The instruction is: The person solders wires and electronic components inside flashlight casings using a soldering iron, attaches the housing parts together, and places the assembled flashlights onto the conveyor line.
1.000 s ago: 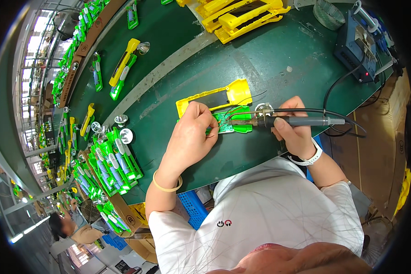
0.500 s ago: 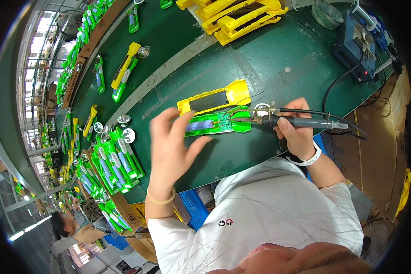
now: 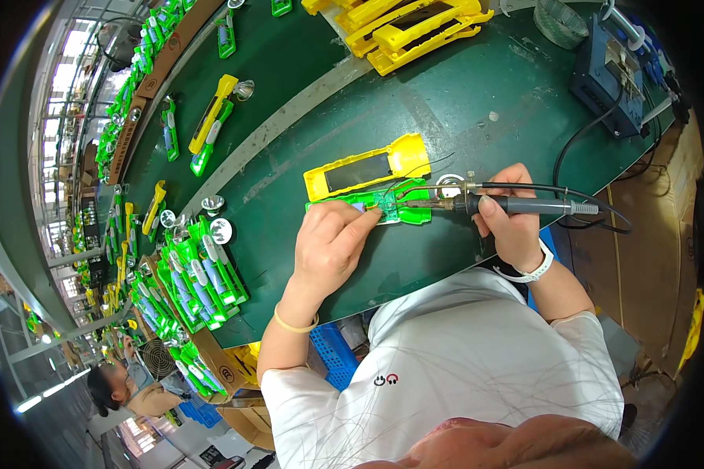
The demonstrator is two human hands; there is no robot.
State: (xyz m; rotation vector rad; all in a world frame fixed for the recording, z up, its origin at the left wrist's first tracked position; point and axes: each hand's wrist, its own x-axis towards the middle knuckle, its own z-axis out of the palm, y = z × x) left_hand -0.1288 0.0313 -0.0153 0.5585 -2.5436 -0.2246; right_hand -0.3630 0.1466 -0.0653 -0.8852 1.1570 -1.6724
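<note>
My right hand [image 3: 511, 223] grips a soldering iron [image 3: 528, 205], its tip pointing left over a small green circuit board [image 3: 388, 209]. That board sits in a bright green flashlight housing half [image 3: 417, 209]. My left hand [image 3: 332, 242] is closed in a pinch at the left edge of the board, covering most of the blue battery; whatever lies between the fingertips is too small to make out. Just beyond lies a yellow housing half [image 3: 368, 166] with a dark panel, thin wires running near its right end. A round reflector [image 3: 449, 186] shows behind the iron's tip.
A blue soldering station [image 3: 606, 86] stands at the far right, its black cable curving down to the iron. Stacked yellow housings [image 3: 414, 31] lie at the back. Many green flashlight halves [image 3: 203, 273] fill a cardboard box at the left. Another person [image 3: 137, 391] sits at lower left.
My left hand has come down and right from above the green housing, its spread fingers closing into a pinch at the board. The soldering iron has barely moved.
</note>
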